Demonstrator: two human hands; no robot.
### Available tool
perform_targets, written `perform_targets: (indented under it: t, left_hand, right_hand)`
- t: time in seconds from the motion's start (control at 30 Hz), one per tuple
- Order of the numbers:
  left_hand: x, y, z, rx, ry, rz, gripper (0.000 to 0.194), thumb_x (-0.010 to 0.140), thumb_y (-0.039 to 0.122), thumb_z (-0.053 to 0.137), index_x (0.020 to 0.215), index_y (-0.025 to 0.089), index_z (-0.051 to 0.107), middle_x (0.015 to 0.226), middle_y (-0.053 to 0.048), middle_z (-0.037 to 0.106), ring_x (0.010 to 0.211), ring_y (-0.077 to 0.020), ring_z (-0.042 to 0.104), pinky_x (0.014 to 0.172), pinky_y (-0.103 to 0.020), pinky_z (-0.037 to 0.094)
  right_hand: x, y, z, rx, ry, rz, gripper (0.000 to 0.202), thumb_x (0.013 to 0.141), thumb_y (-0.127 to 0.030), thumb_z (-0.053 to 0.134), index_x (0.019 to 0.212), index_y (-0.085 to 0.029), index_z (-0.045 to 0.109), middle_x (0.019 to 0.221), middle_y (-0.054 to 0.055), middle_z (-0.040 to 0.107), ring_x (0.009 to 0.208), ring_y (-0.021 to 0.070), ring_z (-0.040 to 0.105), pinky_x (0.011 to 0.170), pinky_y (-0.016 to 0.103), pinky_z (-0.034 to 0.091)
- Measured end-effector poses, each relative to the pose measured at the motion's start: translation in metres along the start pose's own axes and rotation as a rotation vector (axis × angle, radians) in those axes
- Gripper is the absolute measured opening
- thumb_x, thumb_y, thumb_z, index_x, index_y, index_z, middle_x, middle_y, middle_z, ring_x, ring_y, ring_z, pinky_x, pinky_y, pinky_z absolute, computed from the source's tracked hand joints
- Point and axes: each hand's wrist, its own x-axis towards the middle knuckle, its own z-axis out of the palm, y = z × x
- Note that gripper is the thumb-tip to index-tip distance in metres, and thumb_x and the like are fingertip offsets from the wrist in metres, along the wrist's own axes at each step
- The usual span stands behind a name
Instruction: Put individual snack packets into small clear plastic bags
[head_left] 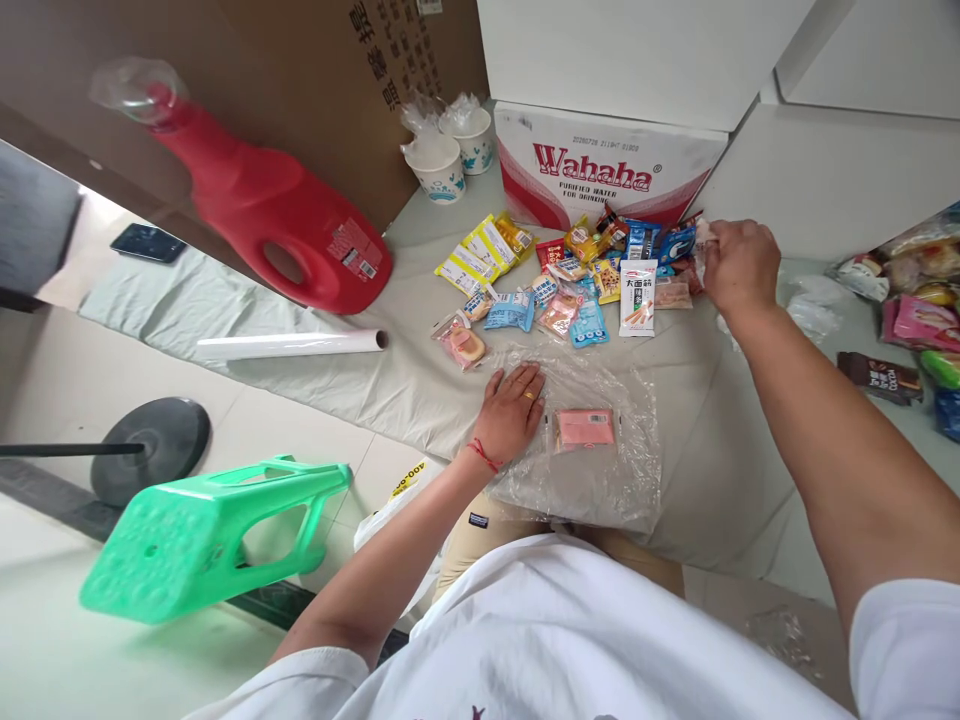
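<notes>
- A clear plastic bag (600, 450) lies flat and crinkled on the grey-green cloth (712, 420), low in the middle of the frame, with a pink snack packet (585, 428) showing through it near its centre.
- A heap of small snack packets (570, 280) spreads across the upper middle of the frame, just in front of a red-and-white Wahaha water carton (607, 165); yellow packets lie at the heap's left end, blue ones in the middle, and a white packet with an orange picture (638, 297) sits at its front right.
- The left hand (514, 410) comes up from the lower centre, forearm angled up and right, a red thread at the wrist and a ring on one finger.
- It lies palm down with fingers straight and spread, pressing on the left edge of the bag; it grips nothing.
- The right arm stretches from the lower right corner up to the heap's right end.
- The right hand (739, 265) is curled, knuckles up, fingers pinched on a small wrapper at the edge of the heap; which packet that is cannot be made out.
- The two hands are well apart.
</notes>
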Motion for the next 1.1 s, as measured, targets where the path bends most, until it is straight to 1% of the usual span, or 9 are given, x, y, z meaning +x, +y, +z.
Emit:
perform_targets:
  t: [0.07,0.17,0.3,0.5,0.67,0.8,0.87,1.0,1.1]
  left_hand:
    - [-0.001,0.000,0.000,-0.007,0.012,0.007,0.047,0.107,0.030,0.038,0.148,0.017,0.056,0.160,-0.014,0.052,0.152,-0.0270,0.042,0.127,-0.055,0.024]
    - [-0.001,0.001,0.000,-0.012,0.028,0.016,0.045,0.106,0.029,0.039,0.146,0.017,0.057,0.159,-0.014,0.053,0.151,-0.0275,0.044,0.126,-0.054,0.026]
    - [-0.001,-0.001,0.002,-0.038,0.053,0.007,0.041,0.104,0.028,0.043,0.140,0.017,0.061,0.155,-0.014,0.057,0.150,-0.0283,0.045,0.126,-0.056,0.028]
    - [-0.008,0.006,-0.007,-0.164,0.236,0.098,0.027,0.096,0.020,0.052,0.114,0.016,0.072,0.147,-0.018,0.060,0.153,-0.0318,0.039,0.121,-0.056,0.041]
    - [-0.025,0.024,-0.028,-0.195,0.352,0.181,0.026,0.097,0.015,0.050,0.112,0.017,0.071,0.147,-0.017,0.059,0.154,-0.0313,0.038,0.118,-0.058,0.045]
    - [-0.034,0.029,-0.031,-0.184,0.264,0.207,0.027,0.095,0.014,0.052,0.112,0.018,0.072,0.147,-0.016,0.060,0.152,-0.0324,0.041,0.118,-0.058,0.045]
    - [-0.036,0.029,-0.027,-0.169,0.234,0.230,0.026,0.093,0.012,0.052,0.109,0.017,0.073,0.145,-0.017,0.061,0.151,-0.0335,0.042,0.118,-0.058,0.046]
    - [-0.042,0.032,-0.022,-0.177,0.222,0.211,0.028,0.092,0.010,0.052,0.108,0.018,0.073,0.142,-0.016,0.063,0.151,-0.0335,0.043,0.117,-0.059,0.046]
    - [-0.050,0.038,-0.032,-0.192,0.268,0.199,0.028,0.093,0.011,0.051,0.111,0.021,0.071,0.139,-0.015,0.065,0.150,-0.0330,0.044,0.115,-0.060,0.048]
  right_hand:
    - [-0.012,-0.007,0.004,0.021,-0.043,-0.141,0.047,0.111,-0.029,0.034,0.146,-0.009,0.057,0.138,0.021,0.059,0.126,0.0264,0.043,0.100,0.040,0.029]
    - [-0.027,-0.016,0.013,-0.007,-0.235,-0.310,0.048,0.103,-0.020,0.049,0.151,-0.016,0.055,0.153,0.018,0.050,0.136,0.0287,0.032,0.103,0.045,0.026]
    - [-0.018,-0.020,0.020,-0.005,-0.357,-0.210,0.064,0.096,-0.018,0.060,0.158,-0.018,0.045,0.163,0.021,0.036,0.137,0.0327,0.031,0.102,0.047,0.030]
    - [0.000,-0.023,0.016,-0.012,-0.425,-0.194,0.050,0.100,-0.032,0.061,0.146,-0.012,0.058,0.151,0.024,0.044,0.123,0.0288,0.045,0.095,0.043,0.035]
    - [-0.046,-0.023,0.007,-0.090,-0.348,-0.209,0.047,0.106,-0.032,0.046,0.148,-0.016,0.056,0.150,0.026,0.043,0.117,0.0312,0.053,0.089,0.044,0.039]
    - [-0.091,-0.006,0.004,-0.116,-0.394,-0.211,0.054,0.097,-0.029,0.056,0.151,-0.028,0.053,0.155,0.018,0.043,0.110,0.0312,0.060,0.085,0.042,0.046]
    - [-0.100,0.006,0.007,-0.035,-0.369,-0.209,0.070,0.093,-0.034,0.064,0.159,-0.026,0.041,0.160,0.019,0.038,0.118,0.0327,0.058,0.092,0.043,0.047]
    - [-0.081,0.025,0.019,0.051,-0.366,-0.249,0.104,0.087,-0.038,0.076,0.167,-0.007,0.017,0.166,0.027,0.028,0.150,0.0308,0.032,0.113,0.037,0.034]
    - [-0.052,0.025,0.024,0.001,-0.468,-0.284,0.097,0.081,-0.039,0.082,0.160,-0.007,0.035,0.157,0.027,0.042,0.148,0.0326,0.033,0.113,0.039,0.029]
